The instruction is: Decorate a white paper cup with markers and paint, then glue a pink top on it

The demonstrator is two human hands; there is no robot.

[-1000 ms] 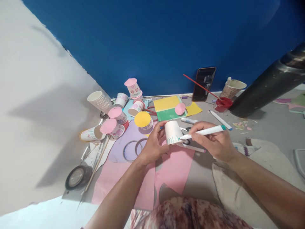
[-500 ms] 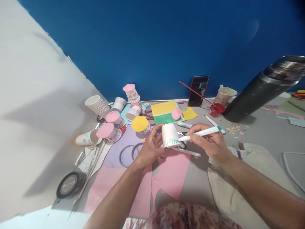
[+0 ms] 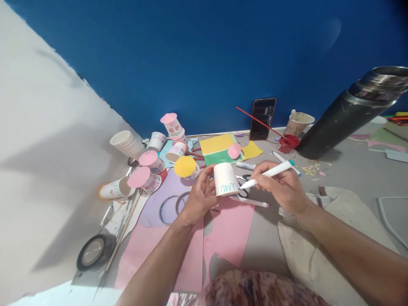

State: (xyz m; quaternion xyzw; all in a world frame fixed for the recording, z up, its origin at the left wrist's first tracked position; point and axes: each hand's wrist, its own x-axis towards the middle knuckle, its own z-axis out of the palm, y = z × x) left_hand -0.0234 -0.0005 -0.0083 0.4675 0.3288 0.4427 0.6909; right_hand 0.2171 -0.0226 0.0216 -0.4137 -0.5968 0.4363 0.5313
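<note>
My left hand point(image 3: 200, 196) grips a white paper cup point(image 3: 225, 175) turned upside down, with green zigzag strokes along its lower edge. Between the fingers of my right hand point(image 3: 281, 187) is a white marker point(image 3: 267, 175) with a green end, its tip at the right side of the cup's zigzag. Behind the cup lie black scissors point(image 3: 243, 192), partly hidden. A pen with a pink end point(image 3: 251, 202) rests just below the cup, over pink paper point(image 3: 228, 229).
Decorated cups with pink point(image 3: 140, 177) and yellow tops point(image 3: 185, 166) stand at left, near stacked cups point(image 3: 126, 143) and black tape point(image 3: 92, 252). Behind are a phone point(image 3: 262, 119) and red paint pot point(image 3: 288, 144). A dark flask point(image 3: 341, 121) and cloth point(image 3: 331, 238) are at right.
The cup has turned in my left hand, so the zigzag shows more towards the front. The marker stays at its right side. The whole view has shifted slightly.
</note>
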